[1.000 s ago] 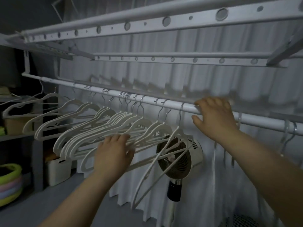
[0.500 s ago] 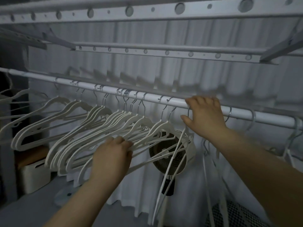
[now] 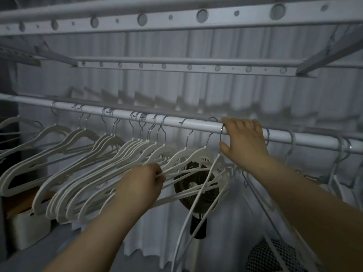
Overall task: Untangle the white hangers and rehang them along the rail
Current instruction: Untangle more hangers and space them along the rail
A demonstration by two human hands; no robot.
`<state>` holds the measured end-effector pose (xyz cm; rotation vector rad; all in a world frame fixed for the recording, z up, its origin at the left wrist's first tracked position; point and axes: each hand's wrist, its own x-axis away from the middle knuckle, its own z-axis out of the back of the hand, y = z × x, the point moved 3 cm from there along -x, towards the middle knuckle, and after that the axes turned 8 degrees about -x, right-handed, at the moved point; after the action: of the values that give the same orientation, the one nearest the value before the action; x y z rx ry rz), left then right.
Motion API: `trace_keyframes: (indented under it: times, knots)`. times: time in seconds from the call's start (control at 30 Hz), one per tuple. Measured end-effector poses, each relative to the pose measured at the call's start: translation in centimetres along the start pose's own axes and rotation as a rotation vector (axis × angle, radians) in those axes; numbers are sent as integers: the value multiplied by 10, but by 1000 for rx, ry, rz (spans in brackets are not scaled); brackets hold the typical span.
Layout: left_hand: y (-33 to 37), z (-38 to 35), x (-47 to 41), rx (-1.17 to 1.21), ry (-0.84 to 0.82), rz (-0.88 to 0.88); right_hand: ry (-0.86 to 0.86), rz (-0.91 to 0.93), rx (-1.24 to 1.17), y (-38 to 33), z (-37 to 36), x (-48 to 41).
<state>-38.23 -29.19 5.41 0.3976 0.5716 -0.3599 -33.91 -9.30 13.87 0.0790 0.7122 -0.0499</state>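
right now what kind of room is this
Most likely a home laundry or drying corner. A long white rail carries rows of empty white hangers, a perforated drying rack runs overhead, and a standing fan sits in front of a white curtain.

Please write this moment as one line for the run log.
left hand: grips hangers | right hand: holds rail beside hook | state: hangers bunched, bars crossed
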Motion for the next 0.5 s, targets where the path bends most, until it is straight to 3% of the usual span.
trace_keyframes:
  times: [0.23, 0.5]
  knots:
    - [24, -10, -11, -40, -120, 4, 259, 152, -50, 21, 4, 18]
    - [8, -2, 44, -134, -127, 130, 123, 266, -269, 16, 16, 33]
